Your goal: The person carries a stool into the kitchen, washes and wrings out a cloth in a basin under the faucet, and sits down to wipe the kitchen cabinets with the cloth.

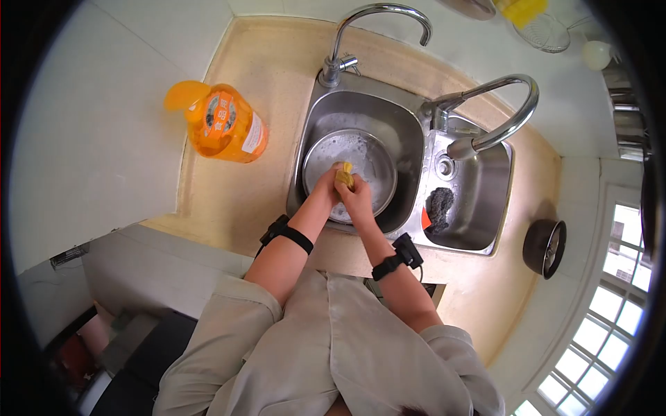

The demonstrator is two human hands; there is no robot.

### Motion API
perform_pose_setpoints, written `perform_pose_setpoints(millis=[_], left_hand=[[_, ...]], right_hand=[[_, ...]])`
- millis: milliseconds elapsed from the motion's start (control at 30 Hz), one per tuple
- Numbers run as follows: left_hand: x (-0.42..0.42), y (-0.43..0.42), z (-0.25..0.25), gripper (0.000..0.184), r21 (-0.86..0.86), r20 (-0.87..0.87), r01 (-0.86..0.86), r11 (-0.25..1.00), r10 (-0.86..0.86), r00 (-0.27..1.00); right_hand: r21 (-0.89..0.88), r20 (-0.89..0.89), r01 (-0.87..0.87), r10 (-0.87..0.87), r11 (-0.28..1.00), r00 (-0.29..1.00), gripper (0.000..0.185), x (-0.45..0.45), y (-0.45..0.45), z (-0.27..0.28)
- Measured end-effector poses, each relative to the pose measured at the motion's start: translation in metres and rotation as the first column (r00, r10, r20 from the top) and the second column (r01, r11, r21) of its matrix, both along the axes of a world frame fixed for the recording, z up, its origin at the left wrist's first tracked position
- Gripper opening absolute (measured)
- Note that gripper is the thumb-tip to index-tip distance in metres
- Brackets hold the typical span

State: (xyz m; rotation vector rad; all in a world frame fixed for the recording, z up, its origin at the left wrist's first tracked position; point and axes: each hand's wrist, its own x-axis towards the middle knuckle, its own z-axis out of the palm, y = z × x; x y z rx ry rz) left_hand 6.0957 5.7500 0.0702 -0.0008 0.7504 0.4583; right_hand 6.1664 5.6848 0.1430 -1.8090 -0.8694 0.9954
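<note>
Both hands meet over a round metal basin (383, 156) standing in the larger sink bowl (409, 132). Between them is a small bunched yellow cloth (345, 175); its exact weave is too small to make out. My left hand (327, 186) is closed around the cloth from the left side. From the right, my right hand (358, 199) grips it too, fingers curled. Wet spots and a little foam show on the basin's bottom.
A chrome faucet (378, 8) rises behind the large bowl, another faucet (533, 97) arches over the small bowl (479, 201). There lie a dark scouring pad (440, 208) and something orange (425, 219). An orange soap bottle (225, 128) stands left, a dark pot (543, 248) right.
</note>
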Motion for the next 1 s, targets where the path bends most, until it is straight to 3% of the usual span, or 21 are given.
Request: perform_pose_setpoints(millis=[67,100,167,200,233,300,367,433,500,533,567,600,633,700,767,800,833,867,933,967,1000], left_hand=[[0.008,0.000,-0.035,0.025,0.080,-0.082,-0.040,0.996,0.046,0.996],[0.012,0.001,-0.016,0.025,0.080,-0.086,-0.039,0.996,0.045,0.995],[0.019,0.000,0.018,0.027,0.202,-0.575,0.129,0.971,0.011,0.818],[0.021,-0.005,0.014,0.035,0.223,-0.524,0.074,0.972,0.055,0.850],[0.017,-0.004,0.009,0.035,0.222,-0.529,0.080,0.972,0.051,0.847],[0.007,0.000,0.017,0.040,0.145,-0.623,0.360,0.921,-0.198,0.756],[0.009,0.004,0.028,0.044,0.142,-0.616,0.389,0.910,-0.227,0.754],[0.017,0.008,0.036,0.042,-0.001,-0.814,0.306,0.952,-0.178,0.553],[0.020,0.012,0.052,0.038,-0.001,-0.769,0.287,0.958,-0.184,0.612],[0.023,0.013,0.059,0.037,-0.003,-0.718,0.262,0.965,-0.184,0.671],[0.020,0.015,0.035,0.037,-0.005,-0.717,0.264,0.964,-0.188,0.671],[0.014,0.017,-0.007,0.037,0.020,-0.363,0.201,0.979,-0.181,0.914],[0.010,0.016,-0.032,0.038,0.013,0.056,0.132,0.991,-0.132,0.990],[0.015,0.012,-0.008,0.036,0.167,-0.072,0.126,0.978,-0.115,0.991],[0.022,0.011,0.015,0.030,0.129,-0.556,0.212,0.969,-0.106,0.824],[0.023,0.004,-0.031,0.031,0.102,-0.482,0.101,0.990,-0.039,0.875],[0.019,0.004,-0.024,0.031,0.102,-0.488,0.106,0.989,-0.043,0.872],[0.013,0.005,-0.002,0.031,0.174,-0.561,0.302,0.937,-0.157,0.813],[0.004,0.013,0.047,0.033,0.246,-0.733,0.649,0.720,-0.299,0.610],[-0.005,0.014,0.043,0.033,0.244,-0.734,0.652,0.718,-0.302,0.608],[-0.017,0.015,0.036,0.039,0.396,-0.908,0.830,0.393,0.033,0.418]], right_hand=[[0.017,0.084,0.100,-0.101,0.995,0.991,0.028,-0.006,0.006,-0.009],[0.016,0.081,0.100,-0.101,0.995,0.992,0.028,-0.001,0.009,-0.023],[-0.042,0.257,0.091,-0.077,0.995,0.963,0.030,0.022,0.019,-0.045],[-0.239,0.262,0.060,0.005,0.969,0.965,0.023,0.038,0.026,-0.045],[-0.240,0.257,0.064,0.000,0.969,0.967,0.023,0.044,0.030,-0.049],[-0.216,0.658,0.022,0.129,0.976,0.742,0.030,0.054,0.025,-0.073],[-0.319,0.658,0.039,0.191,0.947,0.728,0.035,0.063,0.021,-0.088],[-0.375,0.445,-0.020,0.199,0.927,0.873,0.029,0.065,0.020,-0.100],[-0.264,0.390,-0.068,0.171,0.962,0.905,0.024,0.060,0.025,-0.092],[-0.178,0.050,0.002,0.007,0.984,0.999,0.025,0.048,0.024,-0.071],[-0.121,-0.307,0.099,-0.132,0.988,0.942,0.027,0.034,0.025,-0.047],[-0.081,-0.253,0.131,-0.147,0.988,0.956,0.027,0.023,0.024,-0.037],[-0.039,-0.198,0.159,-0.163,0.987,0.966,0.028,0.014,0.023,-0.030],[-0.124,-0.088,0.141,-0.152,0.982,0.984,0.029,0.011,0.024,-0.025],[0.061,0.287,0.095,-0.108,0.994,0.952,0.031,0.017,0.030,-0.040],[0.032,0.344,0.131,-0.134,0.991,0.929,0.034,0.030,0.032,-0.071],[-0.077,0.259,0.070,-0.048,0.995,0.965,0.030,0.047,0.034,-0.072],[-0.055,0.377,0.034,-0.011,0.998,0.926,0.026,0.059,0.032,-0.077],[-0.038,0.489,0.001,0.018,0.999,0.872,0.024,0.074,0.025,-0.073],[-0.077,0.620,-0.002,0.050,0.997,0.783,0.028,0.080,0.021,-0.056],[-0.117,0.734,0.002,0.086,0.993,0.674,0.035,0.084,0.017,-0.042]])
